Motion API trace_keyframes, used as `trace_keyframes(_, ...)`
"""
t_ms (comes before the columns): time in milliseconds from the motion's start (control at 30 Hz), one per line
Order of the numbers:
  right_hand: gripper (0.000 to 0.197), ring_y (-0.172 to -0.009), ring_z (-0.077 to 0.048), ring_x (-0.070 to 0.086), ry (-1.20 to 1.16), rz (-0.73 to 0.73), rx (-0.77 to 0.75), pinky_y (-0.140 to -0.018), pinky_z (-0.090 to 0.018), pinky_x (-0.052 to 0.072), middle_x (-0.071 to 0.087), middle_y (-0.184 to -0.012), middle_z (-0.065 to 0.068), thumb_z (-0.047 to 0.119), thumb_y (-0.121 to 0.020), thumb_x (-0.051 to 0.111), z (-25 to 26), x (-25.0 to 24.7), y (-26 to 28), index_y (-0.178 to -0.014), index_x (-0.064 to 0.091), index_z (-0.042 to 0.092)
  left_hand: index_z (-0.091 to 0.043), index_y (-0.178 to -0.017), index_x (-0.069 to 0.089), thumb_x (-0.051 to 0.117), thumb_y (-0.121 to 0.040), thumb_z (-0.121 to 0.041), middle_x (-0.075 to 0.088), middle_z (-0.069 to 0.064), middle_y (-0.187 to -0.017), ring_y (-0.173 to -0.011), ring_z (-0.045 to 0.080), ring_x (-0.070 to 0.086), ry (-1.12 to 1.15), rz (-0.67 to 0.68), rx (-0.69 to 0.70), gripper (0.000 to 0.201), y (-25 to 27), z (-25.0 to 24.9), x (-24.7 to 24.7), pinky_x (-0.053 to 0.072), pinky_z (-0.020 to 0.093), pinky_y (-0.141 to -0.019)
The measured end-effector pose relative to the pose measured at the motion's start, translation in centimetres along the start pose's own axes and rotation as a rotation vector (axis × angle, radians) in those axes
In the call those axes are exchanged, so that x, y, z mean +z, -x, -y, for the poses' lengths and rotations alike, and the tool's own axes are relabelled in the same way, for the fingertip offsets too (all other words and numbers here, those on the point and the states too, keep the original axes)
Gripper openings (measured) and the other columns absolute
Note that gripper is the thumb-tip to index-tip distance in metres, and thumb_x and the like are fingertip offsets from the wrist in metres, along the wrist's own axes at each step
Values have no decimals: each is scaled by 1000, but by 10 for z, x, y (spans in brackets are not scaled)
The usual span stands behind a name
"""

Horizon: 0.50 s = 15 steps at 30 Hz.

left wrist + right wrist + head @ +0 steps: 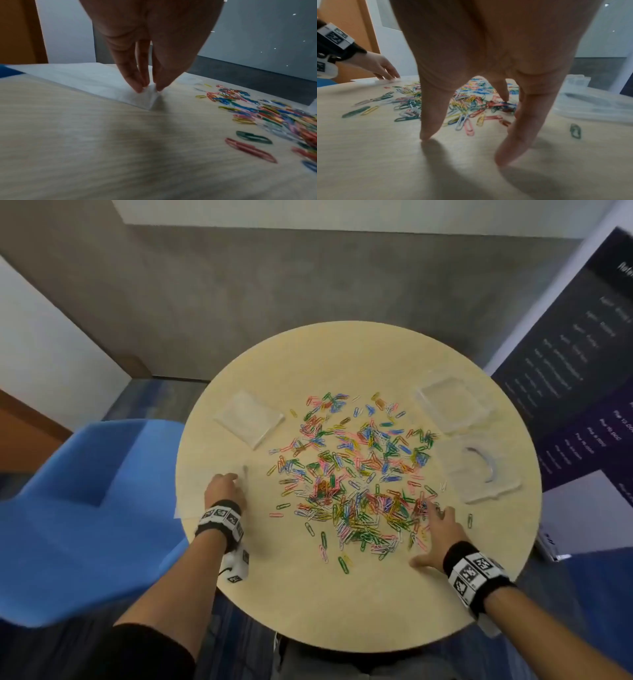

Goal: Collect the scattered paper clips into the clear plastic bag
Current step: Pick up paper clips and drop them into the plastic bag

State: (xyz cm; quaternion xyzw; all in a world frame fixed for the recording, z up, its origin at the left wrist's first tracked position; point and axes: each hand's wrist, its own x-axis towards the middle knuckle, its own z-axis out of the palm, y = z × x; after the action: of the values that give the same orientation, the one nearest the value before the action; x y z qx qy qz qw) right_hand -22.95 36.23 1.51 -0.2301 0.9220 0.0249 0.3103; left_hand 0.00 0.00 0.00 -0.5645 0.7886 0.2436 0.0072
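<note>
Hands (pixel 224 486) (left) at bag (pixel 96 81) corner

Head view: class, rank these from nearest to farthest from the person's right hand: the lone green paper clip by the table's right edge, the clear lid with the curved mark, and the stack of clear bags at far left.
From the right hand:
1. Green paper clip, just right of the fingers.
2. Clear lid, farther back on the right.
3. Stack of clear bags, far left across the pile.

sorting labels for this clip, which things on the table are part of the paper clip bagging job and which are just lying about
Part of the job:
- paper clips, scattered mid-table
- clear plastic bag, corner pinched by left hand
- right hand, fingers spread at the pile's edge

Lying about:
- stack of clear bags
- clear box
- clear lid
- blue chair
</note>
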Motion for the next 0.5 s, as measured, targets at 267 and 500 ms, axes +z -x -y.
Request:
trace_keyframes(267, 95, -124, -27, 45, -165, -249, -86, -104, -34, 43, 27, -139, -9, 51, -62, 82, 22, 9, -10, -139, 37, 17, -18, -94, 69, 66, -82, -21, 72, 5, -88, -78, 23, 68, 427, -146, -194, 13, 26, 12, -52, 51, 32, -72)
trace_keyframes(500, 58, -112, -25, 52, -103, -267, -135, -100, -34, 45, 43, -126, -7, 34, -84, 69, 29, 10, -17, -136, 50, 18, -23, -85, 73, 70, -84, -40, 69, -2, -78, -68, 11, 61, 387, -82, 26, 17, 60, 1, -81, 41, 18, -59)
